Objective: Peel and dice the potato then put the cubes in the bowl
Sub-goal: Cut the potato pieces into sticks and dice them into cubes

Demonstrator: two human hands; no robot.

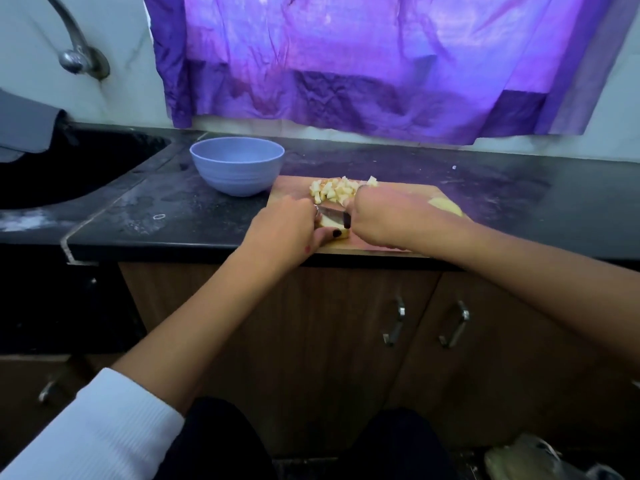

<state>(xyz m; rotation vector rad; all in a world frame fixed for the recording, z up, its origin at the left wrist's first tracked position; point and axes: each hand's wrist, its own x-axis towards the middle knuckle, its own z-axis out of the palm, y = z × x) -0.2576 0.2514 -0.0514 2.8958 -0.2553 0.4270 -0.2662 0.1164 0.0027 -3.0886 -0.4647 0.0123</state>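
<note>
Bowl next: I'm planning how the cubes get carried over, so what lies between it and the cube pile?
Head view: only bare cutting board separates the bowl from the cubes.

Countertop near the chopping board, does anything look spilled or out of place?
Yes: whitish powdery smears on the black countertop left of the wooden board, toward the sink. Potato cubes stay on the board.

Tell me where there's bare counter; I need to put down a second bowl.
Free: dark counter between sink and bowl, and the stretch right of the cutting board. Crowded: the board, with potato cubes, both hands and the knife.
</note>
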